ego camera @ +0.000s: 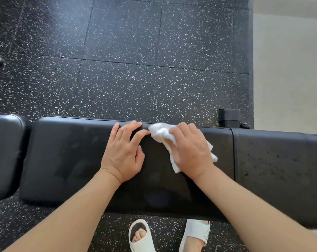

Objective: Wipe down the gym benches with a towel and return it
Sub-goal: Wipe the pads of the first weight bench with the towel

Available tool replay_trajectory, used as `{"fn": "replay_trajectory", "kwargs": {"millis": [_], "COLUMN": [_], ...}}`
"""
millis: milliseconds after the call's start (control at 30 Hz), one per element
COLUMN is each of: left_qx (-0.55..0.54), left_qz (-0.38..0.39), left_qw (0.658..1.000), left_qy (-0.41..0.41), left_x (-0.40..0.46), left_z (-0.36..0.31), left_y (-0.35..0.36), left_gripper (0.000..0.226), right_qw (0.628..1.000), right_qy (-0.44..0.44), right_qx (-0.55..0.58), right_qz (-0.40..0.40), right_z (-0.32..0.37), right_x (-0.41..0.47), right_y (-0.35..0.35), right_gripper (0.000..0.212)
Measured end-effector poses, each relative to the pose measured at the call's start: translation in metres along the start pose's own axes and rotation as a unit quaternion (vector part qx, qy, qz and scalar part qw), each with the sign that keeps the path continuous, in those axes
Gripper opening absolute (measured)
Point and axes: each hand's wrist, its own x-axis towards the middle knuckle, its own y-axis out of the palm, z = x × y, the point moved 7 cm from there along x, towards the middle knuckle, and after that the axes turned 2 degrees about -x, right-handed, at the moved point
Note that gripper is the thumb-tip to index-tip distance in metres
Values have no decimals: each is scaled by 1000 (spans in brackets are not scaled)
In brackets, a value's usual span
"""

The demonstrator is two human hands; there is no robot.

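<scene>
A black padded gym bench (72, 157) runs left to right across the view, seen from above. My right hand (190, 150) presses a small white towel (160, 134) flat against the pad near its far edge, with crumpled cloth showing past the fingers and by the wrist. My left hand (125, 150) lies flat on the pad just left of the towel, fingers spread and reaching the far edge.
A separate seat pad (5, 153) adjoins the bench at the left. A black frame foot (229, 117) sticks out behind the bench at the right. Speckled rubber floor (128, 60) lies beyond, a pale floor (290, 70) to the right. My feet in white slides (196, 235) stand below.
</scene>
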Motion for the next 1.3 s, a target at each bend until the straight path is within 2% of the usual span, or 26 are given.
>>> {"fn": "replay_trajectory", "kwargs": {"millis": [67, 133, 233, 300, 367, 433, 600, 733, 800, 900, 1133, 1233, 1300], "left_qx": [1, 2, 9, 22, 26, 23, 22, 28, 29, 33, -11, -68, -106], "left_qz": [4, 12, 24, 10, -14, -32, -56, -58, -62, -62, -55, -30, 4], "left_qw": [1000, 1000, 1000, 997, 991, 990, 990, 990, 990, 990, 990, 989, 990], "left_qy": [-3, -7, -17, -72, -128, -136, -131, -126, -121, -118, -128, -127, -93], "left_x": [0, -1, -1, -4, -8, -9, -8, -9, -8, -10, -6, -10, -15], "left_z": [0, -1, -4, 2, 9, 10, 13, 15, 16, 17, 16, 21, 27], "left_y": [-1, -3, -3, -8, -11, -12, -9, -4, -3, -1, -8, -8, -11], "left_gripper": [51, 50, 50, 52, 57, 57, 57, 58, 59, 59, 58, 64, 71], "right_qw": [996, 993, 999, 995, 997, 995, 978, 953, 953, 949, 941, 941, 944], "right_qy": [88, 114, -1, -51, 4, 69, 169, 148, 168, 165, 154, 159, 159], "right_qx": [-10, -12, -12, -44, -64, -73, -60, -84, -36, -10, 23, 33, 30], "right_qz": [-26, -16, 39, 74, 45, 21, 111, 251, 251, 270, 301, 297, 286], "right_z": [7, 19, 29, 5, -41, -77, -100, -105, -108, -106, -64, -35, -16], "right_x": [-6, -13, -23, -24, -18, -9, 11, 22, 25, 28, 55, 68, 76], "right_y": [3, 8, 6, -4, -25, -40, -22, 5, 6, 11, 36, 53, 64], "right_gripper": [7, 10, 10, 14, 11, 6, 28, 51, 44, 34, 35, 35, 34]}}
